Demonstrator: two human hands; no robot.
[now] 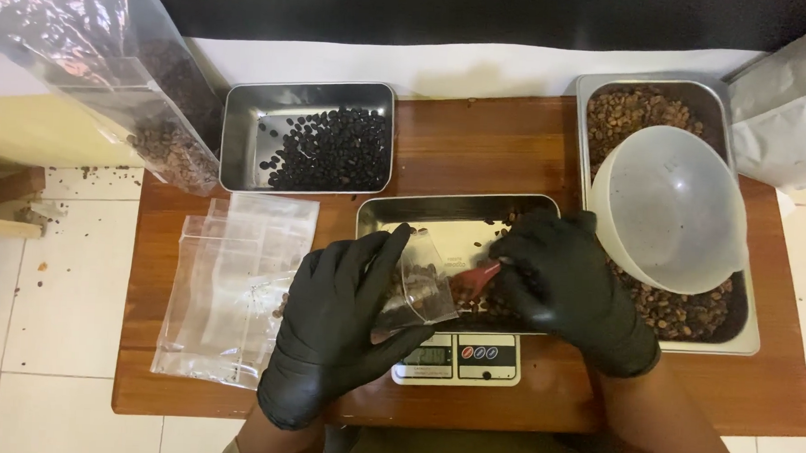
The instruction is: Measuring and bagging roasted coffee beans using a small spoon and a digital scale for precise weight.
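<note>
black nitrile covers both my hands over the wooden table [479, 148]. my left hand [340, 328] is curled around a small clear pouch [416, 281], fingers closed on its side so the mouth tilts open toward the right, a few beans already at its bottom. my right hand [568, 293] is pinched shut on a red scoop [475, 277], its tip right at the pouch mouth; i think it carries beans, though the glove hides most of it. both are above the shallow steel tray [458, 215] sitting on the digital scale [456, 357].

to the left lies a stack of empty clear bags [233, 282]; behind it a steel pan of dark beans [321, 141], and a big plastic bag of beans [111, 69] leans at the corner. on the right a deep pan of lighter beans [671, 306] holds a white plastic bowl [671, 206].

the risk as i see it: the pouch mouth is narrow and floppy, so if my grip loosens it folds shut and beans bounce off the scoop onto the tray or table. leaning my wrist on the tray would also throw off the scale.
</note>
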